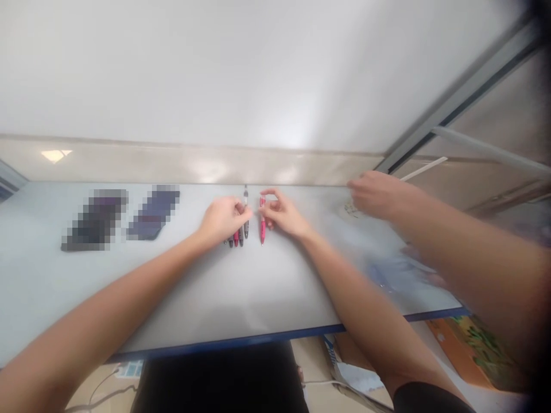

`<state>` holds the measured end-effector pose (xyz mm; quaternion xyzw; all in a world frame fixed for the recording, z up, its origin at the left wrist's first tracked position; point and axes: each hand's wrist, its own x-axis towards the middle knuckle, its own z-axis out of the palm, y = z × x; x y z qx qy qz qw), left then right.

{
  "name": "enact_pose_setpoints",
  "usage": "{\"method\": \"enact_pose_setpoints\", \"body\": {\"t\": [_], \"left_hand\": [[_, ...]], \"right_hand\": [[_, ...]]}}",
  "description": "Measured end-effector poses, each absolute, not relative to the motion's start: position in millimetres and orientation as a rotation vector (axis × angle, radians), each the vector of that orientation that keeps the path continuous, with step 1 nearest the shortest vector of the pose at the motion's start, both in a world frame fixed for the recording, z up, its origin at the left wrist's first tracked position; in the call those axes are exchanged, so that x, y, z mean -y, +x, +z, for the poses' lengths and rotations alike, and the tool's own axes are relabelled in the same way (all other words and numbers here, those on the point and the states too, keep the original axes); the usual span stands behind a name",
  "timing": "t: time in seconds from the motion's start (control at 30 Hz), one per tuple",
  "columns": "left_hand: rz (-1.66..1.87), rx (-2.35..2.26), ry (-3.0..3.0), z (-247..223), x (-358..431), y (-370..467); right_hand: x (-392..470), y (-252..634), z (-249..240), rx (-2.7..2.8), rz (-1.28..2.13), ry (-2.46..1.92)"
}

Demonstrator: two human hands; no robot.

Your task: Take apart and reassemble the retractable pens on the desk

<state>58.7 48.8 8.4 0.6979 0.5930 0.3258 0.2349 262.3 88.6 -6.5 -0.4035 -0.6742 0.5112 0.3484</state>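
Observation:
My left hand [224, 218] is closed, its thumb and fingertips pinched at a slim pen with a grey lower barrel [246, 230]. Under and beside that hand lies a row of several pens, among them a red one [236, 238]; their upper parts are hidden by my fingers. A pink pen [263, 230] is in my right hand [280, 213], its tip pointing towards me. My thumb presses its side while the index finger reaches over its top end. A narrow gap separates the pink pen from the row.
Two pixelated dark flat items [95, 221] [154, 212] lie on the left of the pale table [181, 310]. At right another person's arm [447, 229] reaches in, its hand [372, 194] above a blurred small whitish thing [352, 210]. A wall [193, 163] borders the back.

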Motion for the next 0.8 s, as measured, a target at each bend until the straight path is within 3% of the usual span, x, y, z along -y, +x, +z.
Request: {"method": "enact_pose_setpoints", "body": {"t": [0.2,0.4,0.8], "left_hand": [[0.924,-1.6,1.584,36,-27,25],[0.976,-1.398,1.111,34,-8,0],[1.027,-1.199,1.003,27,-6,7]], "right_hand": [[-93,263,-10,1.742,1.31,-1.072],[-92,259,-8,1.73,1.346,-1.048],[-95,256,-6,1.73,1.339,-1.048]]}}
